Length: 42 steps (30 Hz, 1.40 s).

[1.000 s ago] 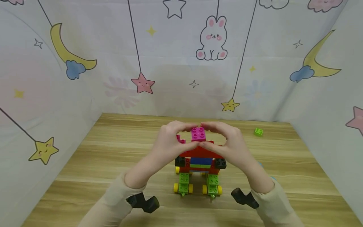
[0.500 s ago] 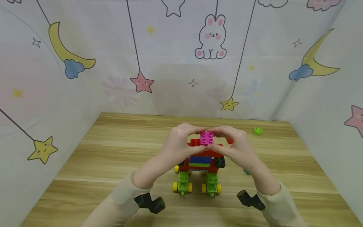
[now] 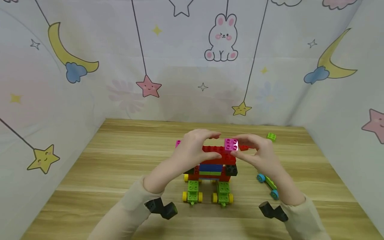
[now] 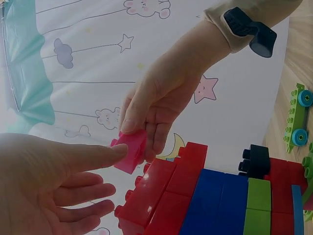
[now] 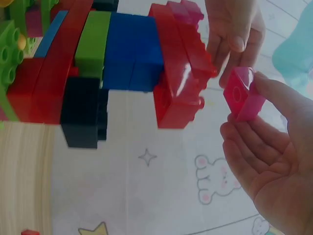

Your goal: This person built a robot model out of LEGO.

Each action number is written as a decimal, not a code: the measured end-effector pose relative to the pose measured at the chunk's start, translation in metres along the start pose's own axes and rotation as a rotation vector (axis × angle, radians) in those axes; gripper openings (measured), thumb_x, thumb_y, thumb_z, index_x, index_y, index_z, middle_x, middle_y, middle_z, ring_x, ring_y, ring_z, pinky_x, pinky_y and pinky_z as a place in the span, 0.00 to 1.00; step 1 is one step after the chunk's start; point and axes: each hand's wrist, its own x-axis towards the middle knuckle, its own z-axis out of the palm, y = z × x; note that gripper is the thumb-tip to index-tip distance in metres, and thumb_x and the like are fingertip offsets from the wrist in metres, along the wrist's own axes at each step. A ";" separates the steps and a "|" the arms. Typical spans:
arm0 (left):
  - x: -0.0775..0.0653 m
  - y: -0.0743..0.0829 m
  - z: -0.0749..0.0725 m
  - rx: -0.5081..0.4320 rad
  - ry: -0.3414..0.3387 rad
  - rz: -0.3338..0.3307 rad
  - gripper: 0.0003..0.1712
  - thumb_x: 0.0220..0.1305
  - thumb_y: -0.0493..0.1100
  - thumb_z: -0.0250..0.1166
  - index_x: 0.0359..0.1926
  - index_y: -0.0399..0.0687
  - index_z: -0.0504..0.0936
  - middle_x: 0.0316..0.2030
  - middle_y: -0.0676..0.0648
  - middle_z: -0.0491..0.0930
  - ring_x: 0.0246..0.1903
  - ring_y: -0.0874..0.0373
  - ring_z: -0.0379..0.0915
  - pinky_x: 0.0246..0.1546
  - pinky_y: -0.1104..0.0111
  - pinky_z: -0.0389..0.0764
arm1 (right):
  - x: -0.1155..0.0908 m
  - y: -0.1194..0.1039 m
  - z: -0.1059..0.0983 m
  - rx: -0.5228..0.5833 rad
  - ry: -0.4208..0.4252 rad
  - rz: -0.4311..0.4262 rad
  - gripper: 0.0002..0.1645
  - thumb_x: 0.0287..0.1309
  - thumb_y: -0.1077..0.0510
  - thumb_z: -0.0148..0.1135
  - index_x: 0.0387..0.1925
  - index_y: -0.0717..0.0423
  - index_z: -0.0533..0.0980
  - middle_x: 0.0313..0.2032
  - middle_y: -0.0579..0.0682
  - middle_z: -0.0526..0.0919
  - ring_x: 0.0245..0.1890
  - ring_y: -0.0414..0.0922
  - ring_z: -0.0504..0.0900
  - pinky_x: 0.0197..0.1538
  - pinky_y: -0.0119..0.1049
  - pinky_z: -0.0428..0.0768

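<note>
My right hand (image 3: 260, 150) pinches a square pink building block (image 3: 231, 145) between thumb and fingers. It holds the block just above the right end of the brick model's red top row (image 3: 214, 150), with a visible gap in the right wrist view. My left hand (image 3: 192, 148) is held just left of the block, its thumb and fingers parted. In the left wrist view, the left thumb overlaps the pink block (image 4: 129, 155); contact is unclear there. Below the red row, the model has blue bricks (image 4: 212, 200), black side bricks (image 5: 80, 110) and green wheeled bases (image 3: 193, 191).
Another pink block (image 3: 178, 143) sits at the model's left end, partly hidden by my left hand. A green wheeled piece with blue wheels (image 3: 271, 183) lies right of the model. A small green block (image 3: 271, 136) and a red piece (image 3: 244, 147) lie farther back.
Both hands have moved right above the model with the pink block. The left fingers have come off it, leaving the block in the right hand. The green wheeled piece has come into view.
</note>
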 end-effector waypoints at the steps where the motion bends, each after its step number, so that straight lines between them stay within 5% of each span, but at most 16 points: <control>1: 0.001 0.000 0.000 -0.003 -0.017 -0.015 0.30 0.54 0.46 0.75 0.58 0.44 0.81 0.54 0.46 0.83 0.54 0.51 0.77 0.57 0.56 0.77 | -0.001 0.002 -0.001 0.004 0.009 0.007 0.21 0.47 0.69 0.73 0.47 0.63 0.81 0.42 0.56 0.87 0.41 0.35 0.84 0.47 0.21 0.79; 11: 0.010 -0.001 0.000 0.054 -0.223 -0.043 0.27 0.58 0.46 0.72 0.58 0.44 0.80 0.55 0.46 0.82 0.55 0.52 0.79 0.56 0.62 0.79 | -0.014 0.018 -0.007 -0.022 0.007 0.136 0.18 0.52 0.66 0.71 0.46 0.63 0.81 0.40 0.56 0.87 0.42 0.23 0.78 0.50 0.15 0.73; 42: 0.019 0.006 0.004 0.066 -0.276 -0.107 0.26 0.57 0.40 0.72 0.58 0.44 0.81 0.52 0.46 0.84 0.53 0.53 0.80 0.55 0.63 0.80 | -0.018 0.030 -0.002 0.057 -0.106 0.099 0.23 0.53 0.68 0.69 0.52 0.65 0.78 0.46 0.57 0.85 0.45 0.27 0.79 0.52 0.17 0.75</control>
